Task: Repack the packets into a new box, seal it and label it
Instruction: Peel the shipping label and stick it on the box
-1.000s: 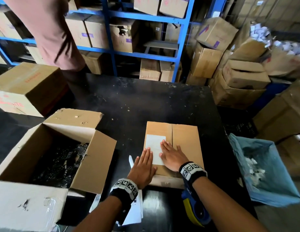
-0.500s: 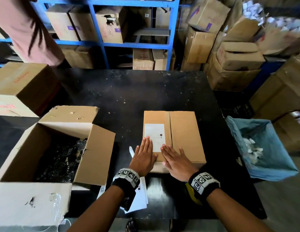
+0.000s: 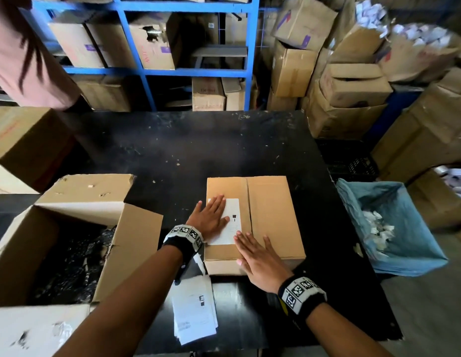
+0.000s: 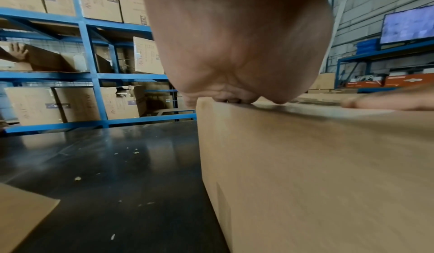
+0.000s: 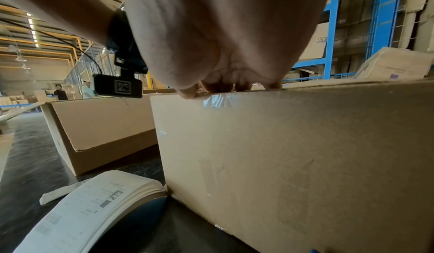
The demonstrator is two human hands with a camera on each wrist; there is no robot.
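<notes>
A closed brown cardboard box (image 3: pixel 270 212) stands on the black table (image 3: pixel 188 150), its top flaps meeting along a middle seam. A white label (image 3: pixel 232 222) lies on the left half of its top. My left hand (image 3: pixel 211 215) presses flat on the label's left part, fingers straight. My right hand (image 3: pixel 257 253) lies flat on the box top at the near edge, just right of the label's lower corner. In the left wrist view the palm (image 4: pixel 234 53) bears down on the box's edge (image 4: pixel 305 164). In the right wrist view the palm (image 5: pixel 223 43) rests on the box (image 5: pixel 293 155).
An open old box (image 3: pixel 69 240) with dark packets inside stands at the left. A stack of white label sheets (image 3: pixel 193 313) lies at the near edge. A blue-lined bin (image 3: pixel 394 228) sits at the right. Another person (image 3: pixel 25 52) stands by the blue shelves (image 3: pixel 172 70).
My left hand has slid forward over the label, from its near edge to its left part. The right hand has drawn back toward the box's near edge.
</notes>
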